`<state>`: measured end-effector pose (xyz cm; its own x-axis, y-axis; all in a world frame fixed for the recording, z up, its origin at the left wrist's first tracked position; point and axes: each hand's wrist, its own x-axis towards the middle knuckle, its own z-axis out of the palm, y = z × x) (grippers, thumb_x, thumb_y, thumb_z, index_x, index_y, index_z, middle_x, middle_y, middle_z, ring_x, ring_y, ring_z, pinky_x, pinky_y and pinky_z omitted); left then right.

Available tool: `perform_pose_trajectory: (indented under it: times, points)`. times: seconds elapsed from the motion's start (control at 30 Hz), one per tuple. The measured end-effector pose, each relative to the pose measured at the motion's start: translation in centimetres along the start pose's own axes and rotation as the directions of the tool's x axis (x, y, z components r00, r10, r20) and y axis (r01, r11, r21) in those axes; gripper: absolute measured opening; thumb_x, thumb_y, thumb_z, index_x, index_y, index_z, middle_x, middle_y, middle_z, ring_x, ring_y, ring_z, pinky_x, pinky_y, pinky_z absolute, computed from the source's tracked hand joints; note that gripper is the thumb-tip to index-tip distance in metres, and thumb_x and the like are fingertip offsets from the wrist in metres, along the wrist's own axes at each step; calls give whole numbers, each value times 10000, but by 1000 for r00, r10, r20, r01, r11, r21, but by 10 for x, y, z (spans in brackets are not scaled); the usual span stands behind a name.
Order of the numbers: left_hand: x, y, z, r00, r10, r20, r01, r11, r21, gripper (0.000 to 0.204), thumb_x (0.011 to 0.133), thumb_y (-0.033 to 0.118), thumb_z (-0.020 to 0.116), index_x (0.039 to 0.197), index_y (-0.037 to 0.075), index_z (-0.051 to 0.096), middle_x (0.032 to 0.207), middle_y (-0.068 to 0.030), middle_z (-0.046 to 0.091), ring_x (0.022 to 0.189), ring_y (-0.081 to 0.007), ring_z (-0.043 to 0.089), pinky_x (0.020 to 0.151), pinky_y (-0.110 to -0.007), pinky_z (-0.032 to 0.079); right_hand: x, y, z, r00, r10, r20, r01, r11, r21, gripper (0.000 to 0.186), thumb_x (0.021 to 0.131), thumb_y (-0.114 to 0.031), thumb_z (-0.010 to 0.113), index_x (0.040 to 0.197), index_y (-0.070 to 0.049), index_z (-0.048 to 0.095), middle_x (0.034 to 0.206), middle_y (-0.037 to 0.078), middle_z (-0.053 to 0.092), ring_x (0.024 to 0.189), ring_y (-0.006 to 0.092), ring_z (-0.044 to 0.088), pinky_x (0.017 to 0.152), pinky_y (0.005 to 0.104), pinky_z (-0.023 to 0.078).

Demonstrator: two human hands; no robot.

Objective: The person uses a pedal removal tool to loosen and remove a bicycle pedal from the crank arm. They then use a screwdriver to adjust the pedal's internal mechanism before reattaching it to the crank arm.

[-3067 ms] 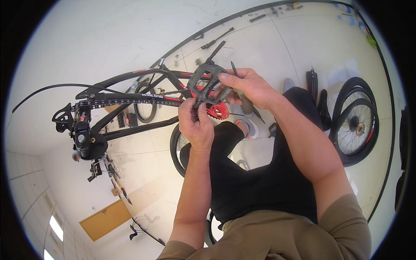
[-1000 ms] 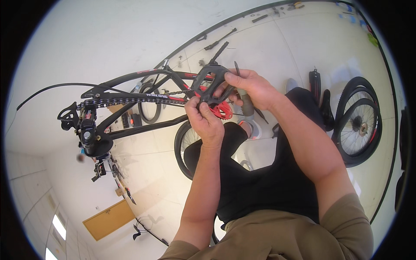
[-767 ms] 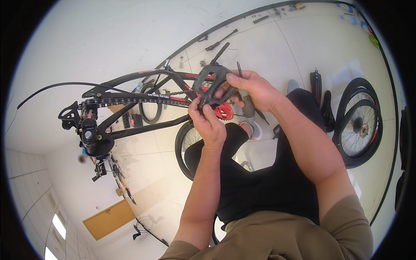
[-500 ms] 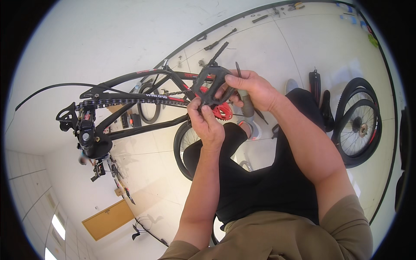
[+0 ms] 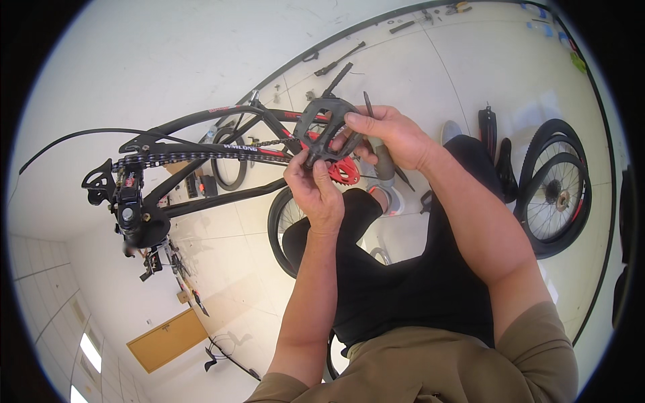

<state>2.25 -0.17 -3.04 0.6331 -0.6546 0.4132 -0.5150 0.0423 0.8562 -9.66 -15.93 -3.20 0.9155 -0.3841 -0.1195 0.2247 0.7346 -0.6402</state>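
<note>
Black pedal (image 5: 321,144) is held in front of red chainring (image 5: 346,172). Left hand (image 5: 317,191) pinches its lower end, thumb and fingertips nearly together. Right hand (image 5: 395,138) clasps its right edge, fingers curled, pointed tool (image 5: 383,162) in the same grip.

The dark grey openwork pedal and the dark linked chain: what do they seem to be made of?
The dark grey openwork pedal: probably moulded plastic, matte; its dull, even surface suggests it, though coated metal is possible.
The dark linked chain: most likely metal, with a slight sheen; its many small links suggest it.
</note>
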Motion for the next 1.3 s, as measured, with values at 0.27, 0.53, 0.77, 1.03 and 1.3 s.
perform_pose_trajectory:
  times: [0.27, 0.53, 0.77, 1.03, 1.3]
  points:
    - [1, -3, -2, 1000, 8, 3, -8, 994, 111, 237, 1059, 97, 507, 1262, -17, 466, 1135, -120, 607, 962, -137, 602, 837, -272, 515, 0, -1, 3, 1000, 29, -3, -29, 999, 35, 367, 991, -320, 653, 1151, 10, 655, 973, 163, 730, 557, 133, 525, 510, 242, 429]
    - [4, -5, 2, 993, 120, 4, -117, 966, 232, 221, 1071, 116, 482, 1234, -33, 498, 1107, -107, 600, 956, -147, 584, 879, -286, 484, 0, 0, 1, 999, 32, 7, -33, 996, 78, 366, 996, -330, 649, 1149, 3, 645, 998, 172, 728, 561, 136, 528, 510, 249, 432]
    - [3, -15, 1, 988, 150, -37, -131, 941, 313, 223, 1049, 81, 496, 1222, -51, 541, 1046, -139, 639, 920, -193, 628, 846, -311, 521, 0, 1, 2, 1000, 29, -5, -28, 994, 108, 372, 976, -344, 681, 1089, 9, 648, 971, 161, 728, 547, 123, 524, 493, 251, 433]
    - [1, -9, 3, 997, 73, 3, -73, 993, 91, 348, 1056, 112, 494, 1349, -57, 412, 1188, -167, 586, 1004, -172, 597, 873, -299, 502, -1, -1, 3, 999, 38, -16, -37, 998, 49, 347, 1004, -323, 638, 1122, 3, 657, 994, 162, 727, 559, 130, 524, 505, 247, 431]
    - [-2, -7, 3, 999, 40, 12, -41, 998, 50, 356, 1062, 131, 505, 1355, -45, 405, 1175, -168, 604, 971, -166, 617, 842, -290, 530, 0, 0, 2, 998, 51, -20, -50, 997, 58, 359, 1003, -339, 641, 1108, 3, 659, 997, 165, 726, 565, 132, 521, 506, 250, 430]
